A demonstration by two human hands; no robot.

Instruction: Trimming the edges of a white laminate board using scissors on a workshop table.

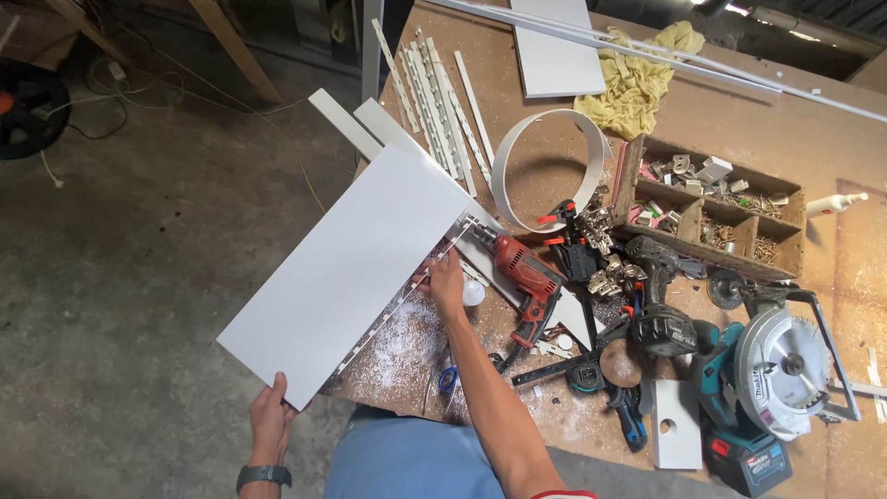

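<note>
The white panel point(346, 268) lies in the centre-left of the frame, and its long axis runs from lower left to upper right. Half of it hangs over the edge of the workbench point(813, 139). The left hand point(271, 420), at the bottom left, grips the near corner of the panel with closed fingers. The right hand point(446, 282) is at the middle of the frame, on the panel's right long edge, where a long piano hinge point(397, 310) lies parallel to it; its fingers look pinched on something small, I cannot tell what. Just right of this hand lies a red drill point(522, 277).
</note>
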